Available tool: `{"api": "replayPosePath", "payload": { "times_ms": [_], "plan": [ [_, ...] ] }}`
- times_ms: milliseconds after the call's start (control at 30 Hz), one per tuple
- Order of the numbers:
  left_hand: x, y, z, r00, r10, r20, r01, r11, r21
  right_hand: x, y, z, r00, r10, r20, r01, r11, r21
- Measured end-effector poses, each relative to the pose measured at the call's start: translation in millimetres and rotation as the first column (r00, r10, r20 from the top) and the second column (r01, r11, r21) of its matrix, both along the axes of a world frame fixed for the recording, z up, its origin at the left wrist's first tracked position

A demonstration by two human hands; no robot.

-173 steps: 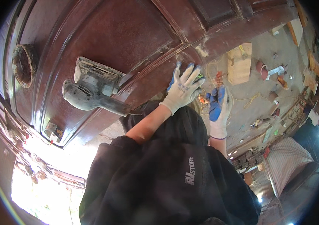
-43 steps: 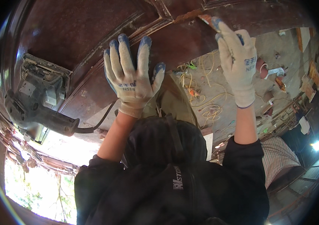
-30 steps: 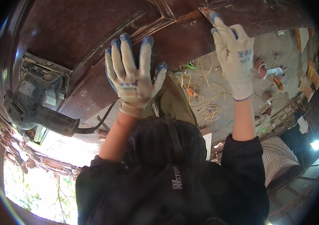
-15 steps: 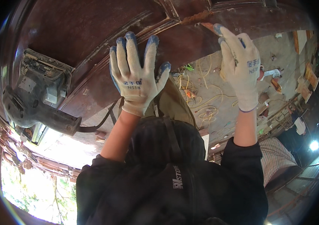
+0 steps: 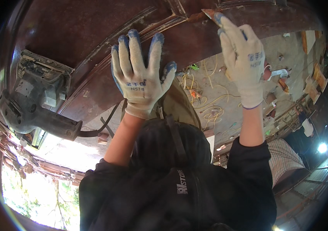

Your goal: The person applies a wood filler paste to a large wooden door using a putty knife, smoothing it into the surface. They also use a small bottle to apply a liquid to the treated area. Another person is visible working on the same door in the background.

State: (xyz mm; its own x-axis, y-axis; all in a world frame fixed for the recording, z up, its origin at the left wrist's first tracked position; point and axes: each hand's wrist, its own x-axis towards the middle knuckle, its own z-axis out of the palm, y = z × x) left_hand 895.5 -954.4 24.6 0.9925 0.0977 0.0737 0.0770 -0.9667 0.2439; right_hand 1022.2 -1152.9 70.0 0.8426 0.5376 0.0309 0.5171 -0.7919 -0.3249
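On a dark red-brown wooden panel (image 5: pixel 90 27) with raised moulding, my left hand (image 5: pixel 139 79) lies flat, its fingers spread; it wears a white work glove with blue coated fingertips. My right hand (image 5: pixel 245 57), gloved the same way, is raised at the panel's right part. Its fingertips pinch a thin, pointed reddish-brown piece that looks like folded sandpaper (image 5: pixel 209 14), held against the surface beside the moulding corner. The fingers hide the rest of that piece. Left of my left hand, a grey-black power sander (image 5: pixel 37 102) rests on the panel, its cord running off toward me.
Beyond the panel's edge, a yellow cord (image 5: pixel 214 113) lies tangled on the dusty floor (image 5: pixel 233 125). Wood offcuts (image 5: pixel 318 82) and a white-handled object (image 5: pixel 279 72) lie farther right. A checked cloth (image 5: pixel 285 156) hangs over something at the lower right.
My right hand has moved slightly up and left along the panel with the sandpaper. My left hand stays spread in nearly the same place.
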Motion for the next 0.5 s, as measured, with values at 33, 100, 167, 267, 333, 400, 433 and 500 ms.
{"api": "replayPosePath", "payload": {
  "times_ms": [33,100,167,267,333,400,433,500],
  "plan": [
    [0.3,0.4,0.5,1.0,-0.003,-0.006,0.003,1.0,-0.002,-3.6,0.2,-0.5,1.0,0.024,0.016,-0.024,0.999,-0.03],
    [0.8,0.4,1.6,1.0,-0.011,-0.015,0.01,1.0,-0.01,-8.5,0.3,6.5,0.999,0.003,-0.035,-0.003,1.0,-0.001],
    [0.9,1.1,2.6,1.0,-0.002,-0.014,0.002,1.0,0.005,-6.2,1.3,8.6,0.999,-0.023,-0.049,0.024,1.0,0.018],
    [0.5,0.5,0.9,1.0,0.001,-0.001,-0.001,1.0,0.013,1.4,4.8,4.9,0.999,-0.031,-0.044,0.032,0.999,0.016],
    [0.7,1.6,1.3,1.0,-0.004,-0.006,0.005,1.0,0.015,-4.2,6.1,6.1,0.997,0.01,-0.078,-0.01,1.0,-0.005],
    [1.8,0.8,2.5,1.0,-0.008,-0.021,0.008,1.0,0.014,-9.8,5.4,8.8,0.996,-0.002,-0.092,0.003,1.0,0.007],
    [1.2,0.6,2.5,1.0,-0.004,-0.017,0.005,1.0,0.018,-11.0,4.9,9.7,0.995,-0.008,-0.098,0.009,1.0,0.012],
    [-1.1,0.3,1.6,1.0,0.003,-0.007,-0.003,1.0,0.027,-2.0,7.7,9.6,0.996,-0.02,-0.086,0.023,0.999,0.035]
  ]
}}
